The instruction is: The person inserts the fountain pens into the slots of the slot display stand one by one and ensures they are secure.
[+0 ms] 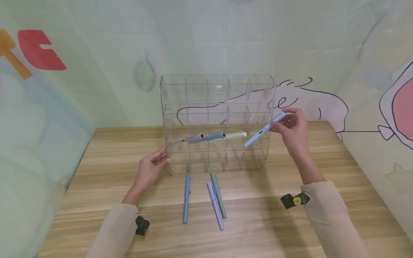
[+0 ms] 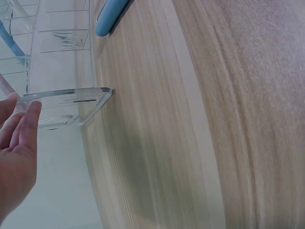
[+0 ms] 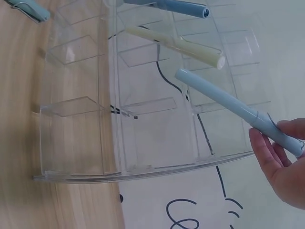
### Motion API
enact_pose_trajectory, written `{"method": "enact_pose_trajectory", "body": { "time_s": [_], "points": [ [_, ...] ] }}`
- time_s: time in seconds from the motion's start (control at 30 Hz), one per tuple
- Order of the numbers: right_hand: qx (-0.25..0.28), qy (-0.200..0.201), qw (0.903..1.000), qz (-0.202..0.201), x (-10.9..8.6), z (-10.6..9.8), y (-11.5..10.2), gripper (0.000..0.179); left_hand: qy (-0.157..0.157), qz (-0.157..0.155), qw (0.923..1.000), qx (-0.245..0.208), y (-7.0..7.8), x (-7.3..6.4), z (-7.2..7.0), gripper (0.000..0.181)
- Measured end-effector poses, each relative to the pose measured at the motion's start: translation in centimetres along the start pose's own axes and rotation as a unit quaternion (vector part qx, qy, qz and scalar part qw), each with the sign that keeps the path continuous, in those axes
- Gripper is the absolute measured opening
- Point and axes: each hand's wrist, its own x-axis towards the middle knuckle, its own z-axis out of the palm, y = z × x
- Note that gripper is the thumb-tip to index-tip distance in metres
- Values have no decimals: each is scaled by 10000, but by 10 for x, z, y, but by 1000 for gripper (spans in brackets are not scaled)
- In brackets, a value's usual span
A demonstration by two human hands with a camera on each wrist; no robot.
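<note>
light blue pen (image 1: 259, 134), pinched in the right hand (image 1: 295, 133), tilts before the right part of the clear rack (image 1: 217, 84); whether its tip is inside a compartment i cannot tell. one row holds three pens: pinkish pen (image 1: 194, 137), dark blue pen (image 1: 213, 136), pale green pen (image 1: 236, 135). three more lie on the table (image 1: 255, 225): blue pen (image 1: 186, 200), green pen (image 1: 219, 197), lavender pen (image 1: 215, 208), well apart from the side edges. the left hand (image 1: 151, 168), unclenched, touches the rack's left side. tabletop extends either side.
</note>
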Motion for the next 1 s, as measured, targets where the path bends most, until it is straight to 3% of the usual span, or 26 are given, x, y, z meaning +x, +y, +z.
{"method": "enact_pose_trajectory", "body": {
  "time_s": [0.27, 1.0],
  "points": [
    [262, 295, 9992, 21, 6, 0, -6, 39, 2, 1, 10000, 19, 0, -1, 0, 48],
    [-688, 387, 9969, 45, -1, 16, 20, 35, -6, -6, 10000, 36, 0, 0, 0, 47]
  ]
}}
